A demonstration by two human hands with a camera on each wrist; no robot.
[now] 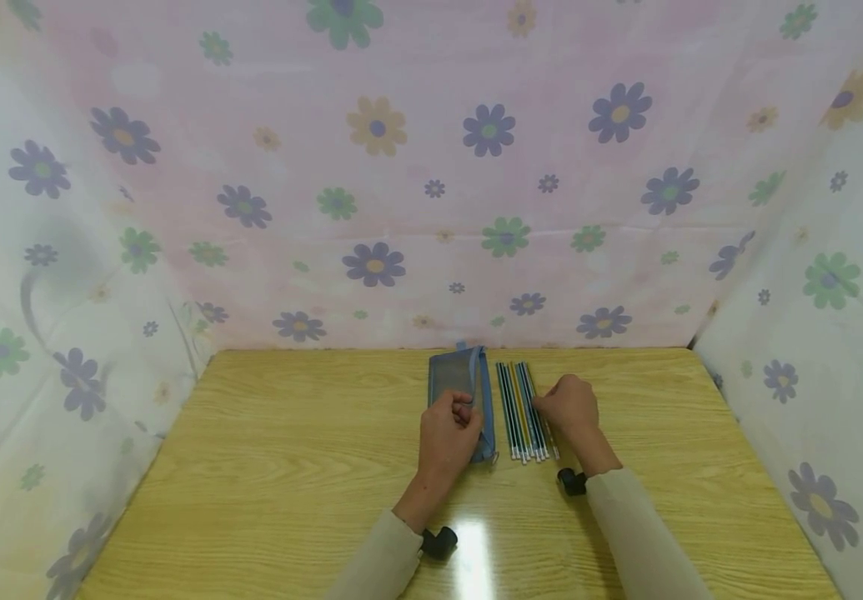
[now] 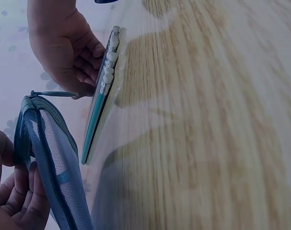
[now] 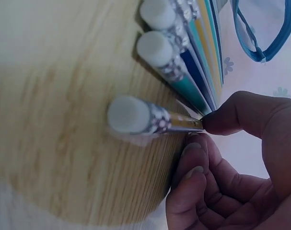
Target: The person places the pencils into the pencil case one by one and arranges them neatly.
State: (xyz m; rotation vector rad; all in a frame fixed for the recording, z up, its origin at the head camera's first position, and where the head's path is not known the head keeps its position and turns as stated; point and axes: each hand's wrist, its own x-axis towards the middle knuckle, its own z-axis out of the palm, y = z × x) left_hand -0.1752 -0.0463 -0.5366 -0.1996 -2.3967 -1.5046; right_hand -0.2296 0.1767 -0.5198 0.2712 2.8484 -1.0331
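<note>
A blue-grey mesh pencil case point(image 1: 448, 373) lies on the table with its zipped side gaping. My left hand point(image 1: 449, 437) grips the edge of its opening, thumb and fingers curled at the rim in the left wrist view. To the right of the case, a row of striped pencils point(image 1: 515, 417) lies side by side, white erasers toward me. My right hand point(image 1: 572, 408) pinches a yellow pencil point(image 3: 181, 121) at the row's right end between thumb and fingers. Its white eraser point(image 3: 130, 114) stands a little apart from the others in the right wrist view.
The wood-grain table point(image 1: 288, 450) is bounded by a flowered cloth backdrop point(image 1: 431, 308) behind and cloth on both sides. A metal zip pull point(image 2: 54, 94) sticks out from the case's near end, toward the pencils.
</note>
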